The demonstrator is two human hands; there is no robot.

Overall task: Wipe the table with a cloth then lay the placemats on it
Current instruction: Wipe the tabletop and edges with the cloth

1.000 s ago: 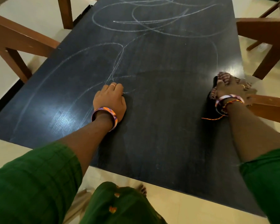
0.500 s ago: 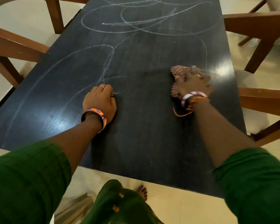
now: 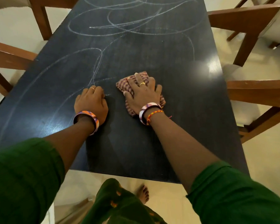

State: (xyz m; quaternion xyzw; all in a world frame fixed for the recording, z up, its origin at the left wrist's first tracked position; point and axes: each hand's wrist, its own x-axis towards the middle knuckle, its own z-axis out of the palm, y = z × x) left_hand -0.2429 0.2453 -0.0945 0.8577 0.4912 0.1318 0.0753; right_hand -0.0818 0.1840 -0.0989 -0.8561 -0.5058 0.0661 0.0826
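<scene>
Your green sleeves (image 3: pixel 23 180) fill the lower corners of the frame; a patterned bangle (image 3: pixel 87 118) circles your left wrist, another bangle (image 3: pixel 148 109) and orange thread (image 3: pixel 153 114) your right, gold rings on both hands.

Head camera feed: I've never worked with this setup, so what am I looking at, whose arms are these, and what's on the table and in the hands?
There is no machine here. One camera sits on a person's head and looks down, so the two arms in green sleeves are the wearer's own. The dark table carries pale chalk-like scribbles across its far and left parts; the near part looks clean. The right hand presses a striped cloth flat on the tabletop with spread fingers. The left hand rests beside it with fingers curled under, holding nothing that I can see. Wooden chairs stand at both sides. No placemats are in view.
</scene>
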